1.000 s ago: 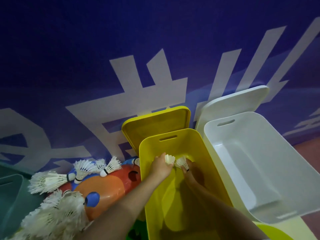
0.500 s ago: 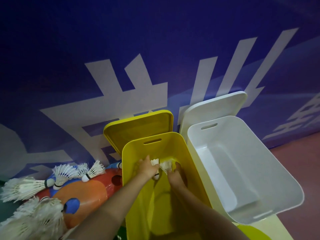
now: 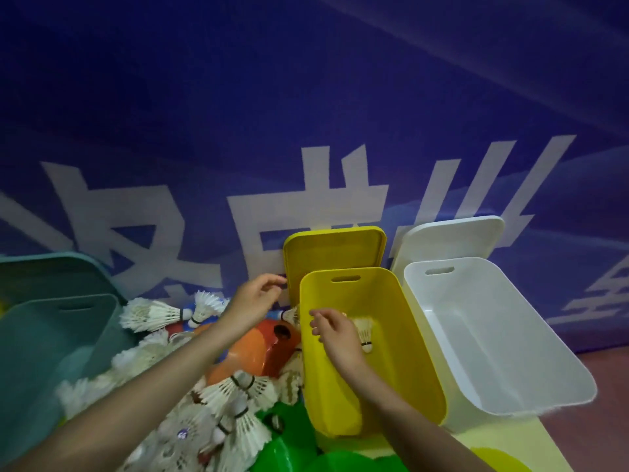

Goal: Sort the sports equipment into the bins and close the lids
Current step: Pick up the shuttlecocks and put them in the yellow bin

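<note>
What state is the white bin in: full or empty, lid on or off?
Empty and open. The white bin shows only bare inner walls and floor, and its white lid stands behind it against the wall.

Blue wall banner (image 3: 306, 97) with large white characters (image 3: 306, 212); reddish floor (image 3: 609, 403) at right.

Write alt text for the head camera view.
Two empty hands, left hand and right hand, hover at a yellow bin holding shuttlecocks. An empty white bin sits right; a shuttlecock pile lies left.
</note>
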`<state>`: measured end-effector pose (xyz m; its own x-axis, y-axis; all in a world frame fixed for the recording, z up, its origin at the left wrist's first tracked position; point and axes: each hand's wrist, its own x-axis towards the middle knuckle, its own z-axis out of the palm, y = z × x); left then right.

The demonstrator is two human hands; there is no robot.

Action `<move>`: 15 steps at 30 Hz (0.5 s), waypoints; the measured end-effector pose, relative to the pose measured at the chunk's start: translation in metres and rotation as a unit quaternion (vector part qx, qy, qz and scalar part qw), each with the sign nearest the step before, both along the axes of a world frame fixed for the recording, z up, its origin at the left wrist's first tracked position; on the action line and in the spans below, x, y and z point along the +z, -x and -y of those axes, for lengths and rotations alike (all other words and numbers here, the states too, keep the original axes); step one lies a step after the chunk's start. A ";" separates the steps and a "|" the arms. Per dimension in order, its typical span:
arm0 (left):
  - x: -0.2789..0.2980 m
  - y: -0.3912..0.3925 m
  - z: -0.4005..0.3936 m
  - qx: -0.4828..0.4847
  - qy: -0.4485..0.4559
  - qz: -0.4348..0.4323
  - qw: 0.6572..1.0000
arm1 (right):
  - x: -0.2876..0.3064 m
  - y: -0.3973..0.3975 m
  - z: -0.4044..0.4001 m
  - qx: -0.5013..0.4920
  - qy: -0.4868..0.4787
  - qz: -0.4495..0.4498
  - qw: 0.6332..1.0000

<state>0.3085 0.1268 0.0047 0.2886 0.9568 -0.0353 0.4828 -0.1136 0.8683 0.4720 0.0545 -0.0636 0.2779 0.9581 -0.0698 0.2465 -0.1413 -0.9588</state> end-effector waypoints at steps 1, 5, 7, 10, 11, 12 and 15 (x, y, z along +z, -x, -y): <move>0.001 0.015 0.005 0.009 -0.009 -0.009 1.000 | 0.007 0.014 0.004 0.015 -0.012 0.008 1.000; -0.001 0.073 0.027 0.048 -0.030 -0.060 0.997 | 0.016 0.067 0.014 0.080 -0.034 0.036 0.996; -0.006 0.102 0.037 0.063 -0.046 -0.085 0.993 | 0.013 0.090 0.016 0.108 -0.022 0.048 0.993; -0.018 0.148 0.053 0.079 -0.061 -0.125 0.987 | 0.005 0.115 0.024 0.139 0.019 0.105 0.985; -0.023 0.162 0.058 0.087 -0.064 -0.139 0.984 | 0.001 0.121 0.029 0.144 0.031 0.140 0.979; -0.028 0.175 0.064 0.095 -0.069 -0.148 0.982 | -0.006 0.125 0.034 0.143 0.042 0.171 0.974; -0.038 0.205 0.078 0.134 -0.064 -0.171 0.974 | -0.028 0.133 0.056 0.120 0.054 0.232 0.964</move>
